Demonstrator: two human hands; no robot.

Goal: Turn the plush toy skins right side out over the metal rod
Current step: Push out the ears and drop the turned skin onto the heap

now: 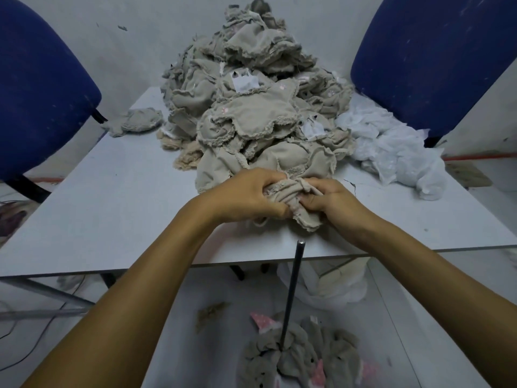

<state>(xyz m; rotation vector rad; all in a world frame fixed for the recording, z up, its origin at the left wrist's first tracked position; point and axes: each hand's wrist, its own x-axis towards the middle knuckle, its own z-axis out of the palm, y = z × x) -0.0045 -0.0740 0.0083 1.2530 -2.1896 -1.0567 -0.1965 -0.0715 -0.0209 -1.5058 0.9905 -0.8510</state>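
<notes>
Head view: left hand (246,196) and right hand (333,201) both grip 1 beige plush skin (291,204); white labels (246,81) in the pile (257,107) are unreadable.

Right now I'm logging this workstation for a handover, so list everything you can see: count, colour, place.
skin in hand: one, beige, at the table's near edge, gripped by both hands
pile of skins: one heap, too many to count, beige, middle and back of the table
loose skin: one, grey-beige, left of the pile
plastic bags: crumpled bunch, white, right of the pile
table: one, pale grey
metal rod: one, dark, upright below the table's near edge
finished skins: several, grey with pink, on the floor round the rod's base
chairs: two, blue, left and right of the table
left hand: grips the skin
right hand: grips the skin
</notes>
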